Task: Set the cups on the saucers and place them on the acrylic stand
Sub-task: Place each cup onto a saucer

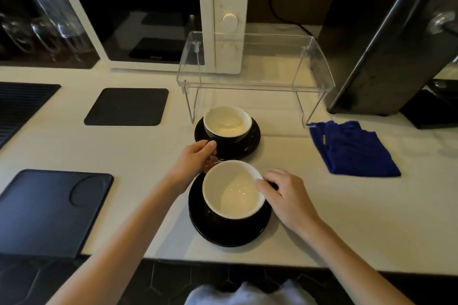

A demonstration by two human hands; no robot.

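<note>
Two black cups with white insides each sit on a black saucer on the white counter. The far cup [226, 122] rests on the far saucer [252, 137], right in front of the clear acrylic stand [255, 84]. My left hand [195, 158] grips that cup's handle on its left side. The near cup [233, 189] sits on the near saucer [223, 233]. My right hand [285, 193] pinches this cup's handle and rim at its right side. The top of the stand holds nothing.
A white microwave [153, 15] stands behind the stand. A blue cloth [352, 148] lies to the right, a dark machine [386, 57] beyond it. Black mats [127, 106] and a dark tray [52, 210] lie on the left. Glassware [47, 20] is far left.
</note>
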